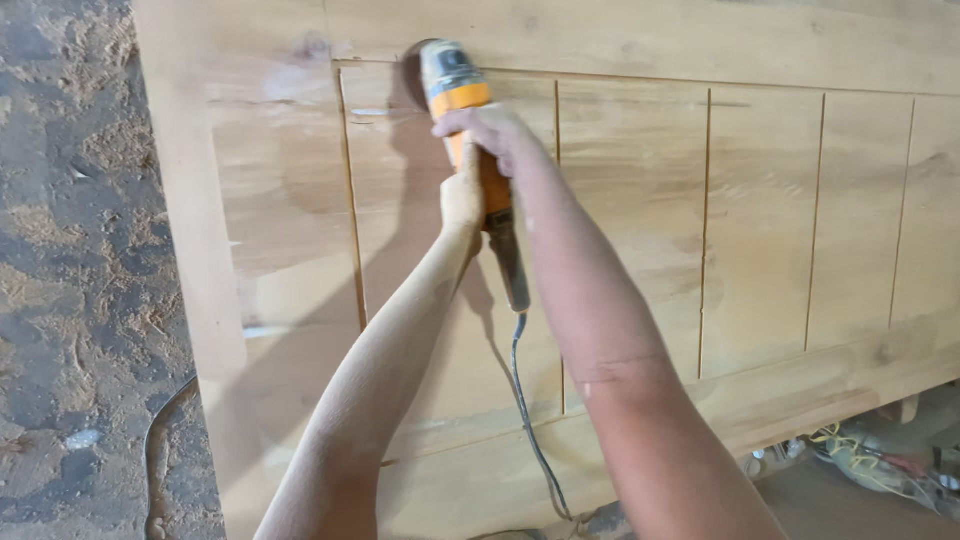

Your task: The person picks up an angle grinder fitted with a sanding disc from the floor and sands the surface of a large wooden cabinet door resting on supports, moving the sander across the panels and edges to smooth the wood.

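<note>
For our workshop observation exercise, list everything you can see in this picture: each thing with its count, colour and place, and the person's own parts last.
Grooved wooden panel: one, pale tan, fills most of the view.
Orange handheld power sander: one, orange and grey, at the panel's upper groove corner.
Grey power cord: one, hangs from the sander's rear.
Sawdust-strewn ground: grey-brown, left side.
Tangle of cables: yellowish, bottom right, blurred.
Left hand: one, dusty, gripping the sander's handle.
Right hand: one, gripping the sander's body.
</note>
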